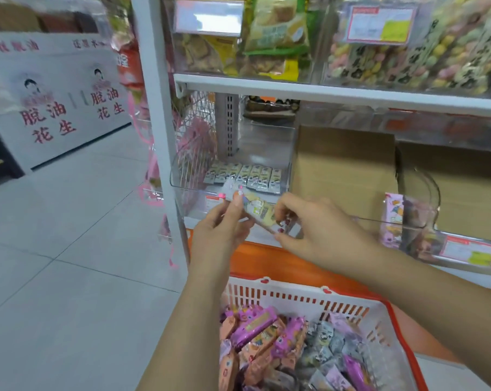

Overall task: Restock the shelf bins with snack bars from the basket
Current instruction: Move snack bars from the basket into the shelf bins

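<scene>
We hold a small stack of snack bars (260, 212) between both hands. Our left hand (224, 225) pinches one end and our right hand (320, 231) curls round the other, just in front of the clear bin (179, 184) and above its front lip. As we judge it, the slick wrappers could slide apart while going over that lip. They could also knock the neat row (248, 174) lying inside out of line. The held bars look pale yellow with cartoon print, slightly blurred. Many more lie heaped in the white basket (295, 296) below.
</scene>
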`<move>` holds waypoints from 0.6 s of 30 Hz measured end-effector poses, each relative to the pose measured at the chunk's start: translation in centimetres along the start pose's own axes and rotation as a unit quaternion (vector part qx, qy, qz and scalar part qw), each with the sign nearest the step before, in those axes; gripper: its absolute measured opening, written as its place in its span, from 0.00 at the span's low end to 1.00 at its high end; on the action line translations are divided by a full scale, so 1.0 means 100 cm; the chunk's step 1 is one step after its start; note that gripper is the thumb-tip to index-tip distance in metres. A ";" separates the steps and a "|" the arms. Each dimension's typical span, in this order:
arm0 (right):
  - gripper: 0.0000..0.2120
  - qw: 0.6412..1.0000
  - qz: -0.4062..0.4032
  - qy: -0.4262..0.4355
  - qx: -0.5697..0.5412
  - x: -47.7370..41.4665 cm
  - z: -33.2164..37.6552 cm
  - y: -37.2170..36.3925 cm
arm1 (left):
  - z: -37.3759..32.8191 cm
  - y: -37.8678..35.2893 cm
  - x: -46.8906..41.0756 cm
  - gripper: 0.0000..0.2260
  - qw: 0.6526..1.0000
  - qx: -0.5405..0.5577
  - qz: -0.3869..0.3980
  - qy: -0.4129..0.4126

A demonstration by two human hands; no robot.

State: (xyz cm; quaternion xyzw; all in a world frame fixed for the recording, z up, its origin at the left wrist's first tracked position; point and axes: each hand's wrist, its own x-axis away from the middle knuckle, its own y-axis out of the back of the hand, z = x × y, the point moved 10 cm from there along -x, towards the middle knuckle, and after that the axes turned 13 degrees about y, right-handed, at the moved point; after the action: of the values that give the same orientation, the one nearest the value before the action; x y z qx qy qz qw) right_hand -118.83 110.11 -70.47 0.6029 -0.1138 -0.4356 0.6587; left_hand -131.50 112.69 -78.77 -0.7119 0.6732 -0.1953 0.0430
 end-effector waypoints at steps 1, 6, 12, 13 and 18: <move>0.09 1.000 -0.016 -0.002 -0.014 -0.012 -0.002 -0.002 | -0.002 0.009 -0.005 0.11 0.999 0.011 -0.027 -0.012; 0.08 0.993 -0.074 -0.083 -0.051 -0.082 -0.046 -0.022 | 0.003 0.053 -0.029 0.09 0.985 -0.035 -0.169 -0.024; 0.08 0.977 0.049 -0.197 -0.065 -0.158 -0.111 -0.099 | 0.014 0.071 -0.060 0.22 0.963 -0.155 -0.222 -0.018; 0.06 0.973 0.082 -0.204 -0.070 -0.166 -0.117 -0.116 | 0.017 0.072 -0.065 0.23 0.963 -0.160 -0.216 -0.018; 0.08 0.967 0.179 -0.179 -0.041 -0.190 -0.122 -0.169 | 0.031 0.065 -0.075 0.25 0.974 -0.158 -0.160 0.020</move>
State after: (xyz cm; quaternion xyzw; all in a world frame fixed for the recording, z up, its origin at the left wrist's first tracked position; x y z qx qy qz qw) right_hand -129.28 133.90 -81.40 0.4575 -0.3177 -0.4158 0.7190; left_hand -136.73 118.81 -85.38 -0.8041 0.5736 -0.1052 -0.1157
